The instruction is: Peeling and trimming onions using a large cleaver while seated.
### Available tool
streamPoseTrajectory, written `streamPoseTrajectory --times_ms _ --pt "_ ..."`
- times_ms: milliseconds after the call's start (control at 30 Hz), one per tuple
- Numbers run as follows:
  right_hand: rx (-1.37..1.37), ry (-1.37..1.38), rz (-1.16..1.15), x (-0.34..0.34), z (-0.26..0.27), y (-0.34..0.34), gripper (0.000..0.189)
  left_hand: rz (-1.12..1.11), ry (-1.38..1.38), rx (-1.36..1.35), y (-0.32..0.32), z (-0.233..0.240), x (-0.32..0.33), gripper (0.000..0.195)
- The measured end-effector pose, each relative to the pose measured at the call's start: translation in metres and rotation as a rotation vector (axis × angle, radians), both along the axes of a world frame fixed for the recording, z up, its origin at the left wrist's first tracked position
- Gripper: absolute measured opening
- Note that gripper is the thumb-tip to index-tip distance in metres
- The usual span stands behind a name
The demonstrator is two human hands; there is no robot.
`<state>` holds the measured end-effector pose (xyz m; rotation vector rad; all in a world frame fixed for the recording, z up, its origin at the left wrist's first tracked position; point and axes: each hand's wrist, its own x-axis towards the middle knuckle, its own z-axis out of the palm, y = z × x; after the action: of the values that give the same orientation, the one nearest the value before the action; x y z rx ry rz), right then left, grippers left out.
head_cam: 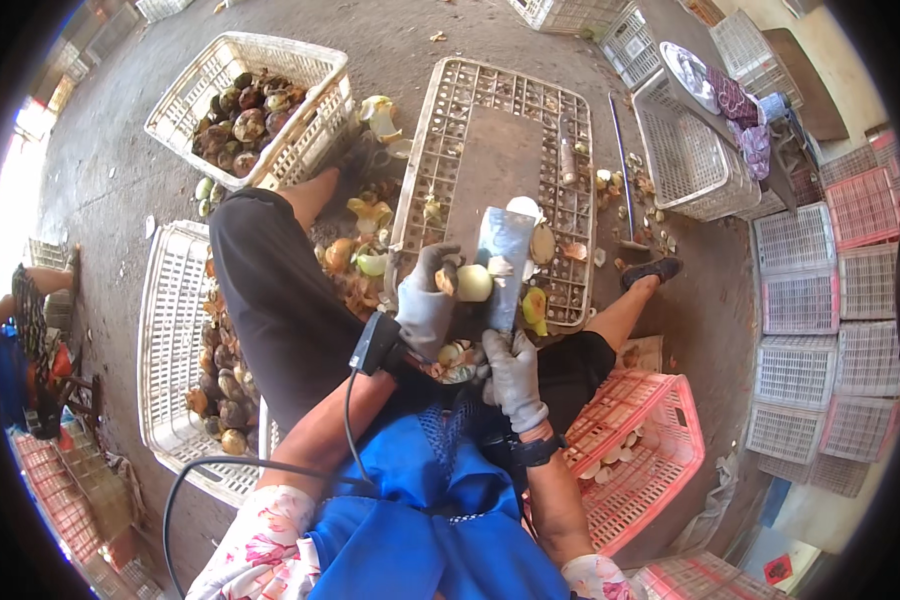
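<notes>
My left hand (426, 304), in a grey glove, grips a peeled pale-green round fruit or vegetable (475, 283). A small brown piece (445, 278) shows by its fingers. My right hand (515, 375), also gloved, is closed around the lower end of a broad cleaver (508, 232). The cleaver's blade points away from me, and its left edge meets the pale produce. A whitish bit (499, 266) clings to the blade. Beneath lies a brown board (499, 150) on an overturned white plastic crate (420, 165). A tan round piece (543, 244) and yellow-green peel (534, 307) lie right of the blade.
Brown round produce fills part of two white crates (285, 56) (169, 352) on my left. A red crate (645, 480) at my right holds pale pieces. A knife (567, 154) lies on the overturned crate. Peelings (371, 214) litter the floor; a long-handled tool (621, 165) lies right.
</notes>
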<state>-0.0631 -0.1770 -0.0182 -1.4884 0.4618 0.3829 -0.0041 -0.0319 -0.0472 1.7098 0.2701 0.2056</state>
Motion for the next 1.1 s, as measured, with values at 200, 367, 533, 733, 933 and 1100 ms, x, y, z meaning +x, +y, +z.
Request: streamPoseTrajectory --times_ms 200,367,533,733,933,1100 --pt "0.260 0.203 0.009 0.006 0.005 -0.034 0.035 -0.106 0.190 -0.005 0.018 0.008 -0.011 0.043" --pt "0.196 0.100 -0.044 0.002 -0.021 -0.033 0.029 -0.275 -0.086 0.480 0.034 0.041 -0.006 0.039" --pt "-0.013 -0.117 0.048 -0.006 -0.044 -0.034 0.012 -0.348 0.094 0.452 0.027 0.049 -0.004 0.036" --pt "-0.075 -0.200 0.171 -0.002 -0.024 -0.028 0.019 -0.210 0.300 0.279 0.013 0.047 -0.006 0.038" --pt "-0.067 -0.330 0.147 -0.002 -0.036 -0.023 0.017 -0.221 0.401 0.121 0.021 0.057 0.002 0.037" --pt "0.027 -0.094 0.110 0.002 -0.044 -0.045 0.013 -0.282 0.441 0.074 0.023 0.046 0.010 0.034"
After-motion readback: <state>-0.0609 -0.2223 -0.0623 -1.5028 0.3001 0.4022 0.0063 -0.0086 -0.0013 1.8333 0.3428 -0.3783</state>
